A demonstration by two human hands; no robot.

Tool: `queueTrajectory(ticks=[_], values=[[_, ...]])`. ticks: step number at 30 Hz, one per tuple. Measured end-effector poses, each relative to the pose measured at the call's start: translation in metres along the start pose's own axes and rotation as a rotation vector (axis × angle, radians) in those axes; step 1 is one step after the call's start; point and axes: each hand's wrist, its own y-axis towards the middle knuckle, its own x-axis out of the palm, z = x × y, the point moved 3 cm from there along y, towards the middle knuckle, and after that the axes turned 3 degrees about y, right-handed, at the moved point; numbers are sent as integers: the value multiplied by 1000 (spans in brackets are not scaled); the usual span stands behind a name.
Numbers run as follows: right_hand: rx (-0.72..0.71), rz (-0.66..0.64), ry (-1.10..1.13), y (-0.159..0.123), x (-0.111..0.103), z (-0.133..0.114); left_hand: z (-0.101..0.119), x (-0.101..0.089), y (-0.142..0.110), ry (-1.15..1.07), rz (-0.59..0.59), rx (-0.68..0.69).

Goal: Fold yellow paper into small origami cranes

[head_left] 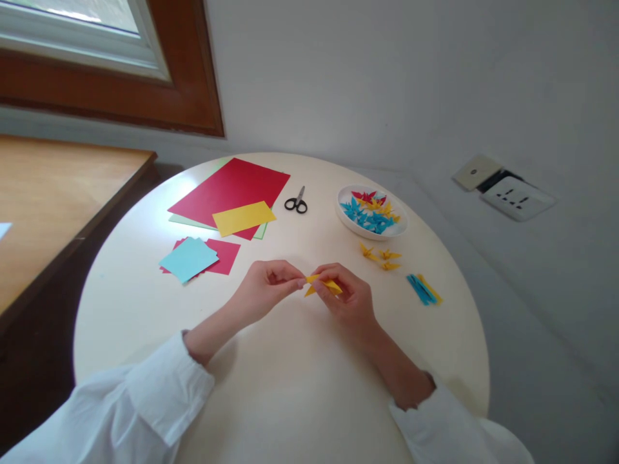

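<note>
A yellow paper crane (333,286) is held above the white round table (280,386), its folded points showing between my fingers. My right hand (351,296) closes round its body with thumb and forefinger. The thumb and forefinger of my left hand (268,287) pinch the tip at its left end. Beyond my right hand, 3 finished yellow cranes (382,256) lie on the table. Behind them a white dish (342,225) holds several blue, yellow and red cranes.
Black-handled scissors (296,201) lie near the back. Left of them are large red sheets (227,190) with a yellow strip (244,218) on top. Small light-blue squares (189,259) overlap red ones. Blue and yellow folded strips (423,290) lie at right. A wall socket (517,196) is beyond.
</note>
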Motion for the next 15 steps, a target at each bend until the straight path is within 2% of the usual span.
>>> queueTrajectory(ticks=[15], values=[[-11, 41, -88, 0, -2, 1, -1, 0, 0, -124, 36, -57]])
